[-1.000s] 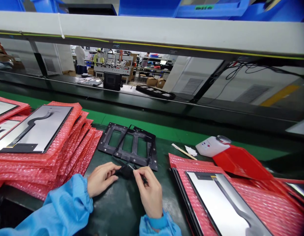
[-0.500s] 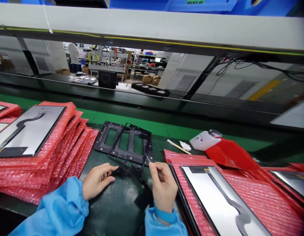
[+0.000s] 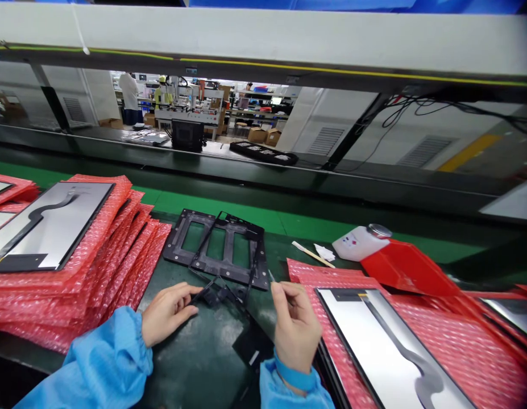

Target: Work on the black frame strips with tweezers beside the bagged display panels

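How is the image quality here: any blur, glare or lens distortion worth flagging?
Head view: even light, weak shadows; left hand and right hand sharp; soft glare on the grey panel at left; wide-angle bending of the shelf beam overhead, stretching toward the corners; the far workshop is bright but too small for detail.

A stack of red bubble-wrap sleeves [image 3: 118, 250] rises on the left of the dark desk [image 3: 203, 363], with a grey panel [image 3: 54, 221] lying on top. On the right, more red bubble wrap [image 3: 459, 341] carries a second grey panel [image 3: 386, 346]. Behind it a white bottle [image 3: 357, 245] touches a tilted red tray [image 3: 406, 272], with a wooden stick [image 3: 312, 255] and a white wipe [image 3: 323, 251] just beside them. A black fixture plate [image 3: 178, 254] lies near the green belt [image 3: 229, 207]. Far back stand cardboard boxes [image 3: 261, 135] and a person in white [image 3: 129, 99].
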`<state>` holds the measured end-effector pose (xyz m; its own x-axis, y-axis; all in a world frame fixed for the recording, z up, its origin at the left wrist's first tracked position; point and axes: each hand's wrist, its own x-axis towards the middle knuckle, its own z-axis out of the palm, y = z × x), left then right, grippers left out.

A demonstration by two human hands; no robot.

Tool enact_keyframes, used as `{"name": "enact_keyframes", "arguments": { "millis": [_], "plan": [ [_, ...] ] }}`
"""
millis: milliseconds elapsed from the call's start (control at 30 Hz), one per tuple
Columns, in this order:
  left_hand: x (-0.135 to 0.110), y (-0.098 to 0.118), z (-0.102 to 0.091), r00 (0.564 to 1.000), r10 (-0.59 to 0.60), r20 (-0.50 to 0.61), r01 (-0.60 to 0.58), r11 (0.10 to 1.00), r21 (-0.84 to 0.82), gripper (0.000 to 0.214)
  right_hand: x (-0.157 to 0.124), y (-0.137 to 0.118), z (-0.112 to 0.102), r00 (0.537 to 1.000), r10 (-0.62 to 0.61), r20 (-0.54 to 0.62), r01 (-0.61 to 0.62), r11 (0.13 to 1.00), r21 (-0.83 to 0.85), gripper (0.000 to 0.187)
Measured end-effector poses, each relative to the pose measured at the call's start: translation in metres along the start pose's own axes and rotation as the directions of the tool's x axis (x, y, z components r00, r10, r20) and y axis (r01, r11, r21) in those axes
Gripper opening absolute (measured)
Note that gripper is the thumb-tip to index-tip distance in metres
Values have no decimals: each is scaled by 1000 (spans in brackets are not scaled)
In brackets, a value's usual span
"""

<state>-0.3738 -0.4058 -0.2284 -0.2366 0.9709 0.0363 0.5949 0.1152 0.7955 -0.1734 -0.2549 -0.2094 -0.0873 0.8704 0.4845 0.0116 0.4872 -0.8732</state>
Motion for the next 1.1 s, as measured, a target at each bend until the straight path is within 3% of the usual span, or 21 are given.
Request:
{"name": "enact_keyframes", "arguments": {
  "millis": [167,300,533,767,1100],
  "plan": [
    [2,11,1,998,-31,-62,29,999,-23,31,-10,1,9,983,-24,183,27,1000,-10,14],
    [3,16,3,991,11,-132,-2,997,74,24,-19,-2,18,945,-33,327,41,999,-18,11],
    [2,16,4,986,50,-156,-33,993,109,23,-34,-6,28,808,-93,581,193,975,-113,10],
    [3,15,4,990,37,-135,-25,996,89,25,-42,-7,28,777,-127,617,342,908,-244,9],
    [1,15,3,991,23,-131,-13,997,75,25,-44,-7,30,742,-181,645,457,841,-290,13]
  ]
}}
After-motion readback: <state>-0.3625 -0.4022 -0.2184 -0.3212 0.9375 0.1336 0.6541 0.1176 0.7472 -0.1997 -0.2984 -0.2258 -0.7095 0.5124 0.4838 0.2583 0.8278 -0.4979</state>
